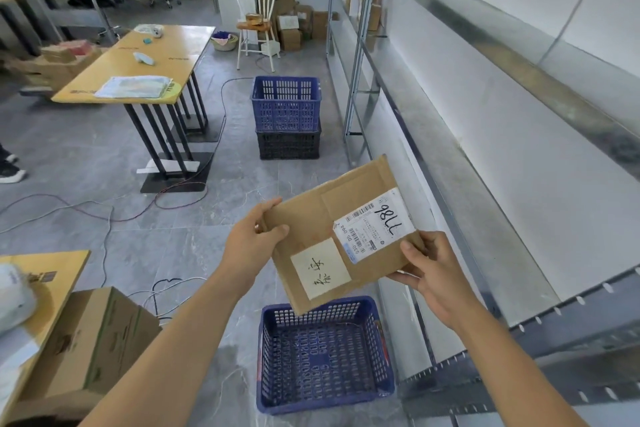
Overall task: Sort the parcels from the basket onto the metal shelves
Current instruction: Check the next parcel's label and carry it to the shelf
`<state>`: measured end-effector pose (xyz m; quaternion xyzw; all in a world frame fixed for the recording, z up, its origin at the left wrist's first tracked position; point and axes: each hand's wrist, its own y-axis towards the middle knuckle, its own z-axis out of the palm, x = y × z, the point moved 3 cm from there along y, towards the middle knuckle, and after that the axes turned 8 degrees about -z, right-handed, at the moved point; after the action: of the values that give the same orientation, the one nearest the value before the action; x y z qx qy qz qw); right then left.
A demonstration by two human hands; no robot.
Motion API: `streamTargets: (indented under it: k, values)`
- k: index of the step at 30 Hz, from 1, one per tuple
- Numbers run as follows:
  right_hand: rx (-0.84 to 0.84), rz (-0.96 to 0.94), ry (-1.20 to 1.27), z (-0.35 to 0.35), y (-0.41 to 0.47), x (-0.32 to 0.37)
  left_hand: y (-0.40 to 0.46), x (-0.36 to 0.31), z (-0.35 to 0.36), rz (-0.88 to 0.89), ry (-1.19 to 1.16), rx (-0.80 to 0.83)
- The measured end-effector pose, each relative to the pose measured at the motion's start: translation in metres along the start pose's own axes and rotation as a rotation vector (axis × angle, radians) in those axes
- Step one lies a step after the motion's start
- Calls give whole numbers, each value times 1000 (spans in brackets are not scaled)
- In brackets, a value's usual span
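A flat brown cardboard parcel [311,218] with a white shipping label and a cream note is held up in front of me, tilted, above the blue basket [381,357]. My left hand [254,239] grips its left edge. My right hand [433,270] holds its lower right corner, thumb on top near the label. The basket stands on the floor below and no parcels show inside it. The metal shelves [485,218] run along the wall on my right, their near boards bare.
A second blue basket [285,102] is stacked on a black crate further ahead beside the shelf upright. A yellow table [138,69] stands left of centre, cables lie across the floor, and a cardboard box [93,340] sits at lower left. A white chair stands at the back.
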<state>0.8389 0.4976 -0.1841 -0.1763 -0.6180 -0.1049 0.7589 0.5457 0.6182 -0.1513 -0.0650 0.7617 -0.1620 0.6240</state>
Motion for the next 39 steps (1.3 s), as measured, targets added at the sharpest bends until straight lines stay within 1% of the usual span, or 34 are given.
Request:
streamTargets:
  k: [2, 4, 7, 13, 16, 18, 20, 22, 23, 25, 27, 29, 31, 33, 36, 38, 39]
  values:
    - [-15, 1, 43, 1, -1, 1, 4, -3, 1, -15, -118, 2]
    - [-38, -19, 80, 1, -1, 5, 7, -14, 2, -30, -179, -8]
    - [-52, -63, 82, 4, 1, 15, 10, -35, 5, 19, -148, -6]
    - [-109, -128, 132, 10, 11, 37, 11, -68, 8, 90, -113, 97]
    - [-117, -161, 121, 11, 14, 50, 10, -79, 8, 100, -67, 42]
    - [-104, -179, 97, 12, 15, 61, 8, -87, 9, 120, -72, 44]
    - [-63, -170, 19, 13, 15, 73, 5, -99, 11, 127, -61, 132]
    - [-4, -148, -153, 15, 14, 86, 0, -113, 13, 106, 14, 263]
    - [14, -149, -202, 14, 15, 93, -3, -122, 13, 108, 55, 315]
    - [17, -156, -191, 9, 17, 108, -6, -138, 15, 158, 102, 356]
    - [-24, -165, -73, 3, 20, 120, -7, -155, 19, 225, 127, 347]
    - [-47, -212, 52, 1, 19, 132, -9, -170, 22, 282, 150, 339]
    - [-77, -264, 122, -2, 19, 142, -9, -183, 22, 340, 147, 338]
    - [-102, -296, 142, -8, 20, 146, -9, -194, 20, 408, 137, 300]
    - [-23, -314, 114, -10, 20, 148, -11, -209, 20, 529, 78, 178]
    - [-22, -328, 120, -7, 20, 146, -14, -213, 23, 552, -15, 111]
    - [-34, -330, 107, -5, 20, 144, -16, -212, 26, 541, -73, 102]
